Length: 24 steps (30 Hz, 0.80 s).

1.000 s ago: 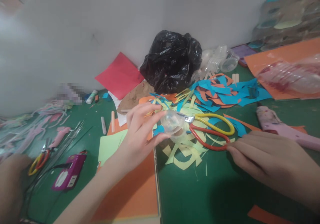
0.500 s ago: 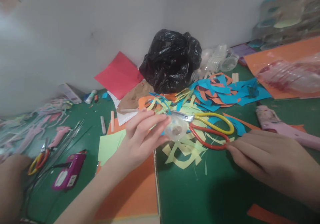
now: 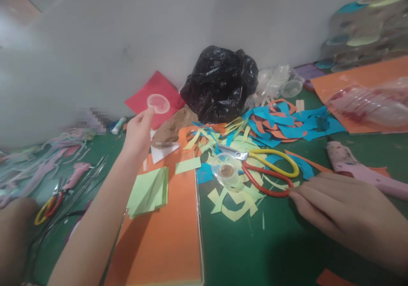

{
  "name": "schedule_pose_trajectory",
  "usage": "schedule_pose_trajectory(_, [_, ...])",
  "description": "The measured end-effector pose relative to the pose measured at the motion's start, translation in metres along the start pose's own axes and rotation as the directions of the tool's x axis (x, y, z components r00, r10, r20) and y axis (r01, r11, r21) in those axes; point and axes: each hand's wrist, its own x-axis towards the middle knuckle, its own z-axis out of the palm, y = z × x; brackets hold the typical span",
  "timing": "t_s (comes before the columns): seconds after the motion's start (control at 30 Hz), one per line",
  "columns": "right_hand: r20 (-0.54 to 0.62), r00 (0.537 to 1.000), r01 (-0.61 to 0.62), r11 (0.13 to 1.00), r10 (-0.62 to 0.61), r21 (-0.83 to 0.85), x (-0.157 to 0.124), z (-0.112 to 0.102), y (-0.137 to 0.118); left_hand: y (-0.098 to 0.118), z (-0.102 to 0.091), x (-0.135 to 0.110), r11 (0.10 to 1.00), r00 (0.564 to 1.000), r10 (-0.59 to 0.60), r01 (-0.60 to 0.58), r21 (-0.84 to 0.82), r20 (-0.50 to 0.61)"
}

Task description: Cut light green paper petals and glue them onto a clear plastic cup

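Observation:
Up at the left, the fingertips of my left hand (image 3: 140, 128) pinch a clear round plastic disc (image 3: 158, 103) by its lower edge, in front of a red sheet (image 3: 134, 101). My right hand (image 3: 344, 209) has curled fingers, with thumb and forefinger closed at the red loop of a pair of scissors (image 3: 270, 171) with red and yellow handles. The scissors lie over cut paper, blades pointing left. Beside the blades stands a small clear plastic cup (image 3: 234, 177), with something round and brown showing in it. Light green paper squares (image 3: 148, 192) rest on an orange board (image 3: 168, 243).
A black plastic bag (image 3: 219, 84) stands against the wall. Blue and orange paper strips (image 3: 287, 120) lie to its right. A pink glue gun (image 3: 366, 171) is at the right; more scissors (image 3: 51, 205) and wires are at the left. Another person's blurred limb (image 3: 15, 235) shows at the left edge.
My left hand has left the clear cup and moved up and left, now with the clear disc in its fingers. The right hand and scissors have hardly moved.

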Motion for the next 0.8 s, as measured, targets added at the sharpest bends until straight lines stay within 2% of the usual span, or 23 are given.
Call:
schedule_pose_trajectory(0.1, [-0.016,1.0,0.012,1.0,-0.012,-0.008,0.002,0.001,0.0,-0.033,0.006,0.04,0.984,0.992,-0.111,0.119,0.132,-0.065])
schedule_pose_trajectory(0.2, [-0.022,1.0,0.001,1.0,-0.001,0.001,0.003,0.002,0.0,-0.051,0.016,0.058,0.925,0.99,-0.14,0.13,0.356,0.0])
schedule_pose_trajectory(0.33, [-0.013,0.999,-0.029,0.999,0.03,0.042,0.0,0.002,0.001,-0.055,0.02,0.058,0.88,0.98,-0.167,0.099,0.465,0.107])
schedule_pose_trajectory(0.53, [0.056,0.997,-0.066,0.995,0.062,0.068,-0.014,0.002,-0.001,-0.061,0.003,0.057,0.847,0.951,-0.114,-0.058,0.528,0.286])
schedule_pose_trajectory(0.67, [0.065,0.997,-0.049,0.998,0.046,0.049,-0.016,0.006,-0.002,-0.067,0.003,0.057,0.855,0.946,-0.145,-0.026,0.518,0.288])
schedule_pose_trajectory(0.8, [0.028,0.999,-0.031,0.998,0.03,0.049,-0.011,0.007,0.0,-0.063,0.022,0.056,0.854,0.948,-0.124,-0.048,0.518,0.293])
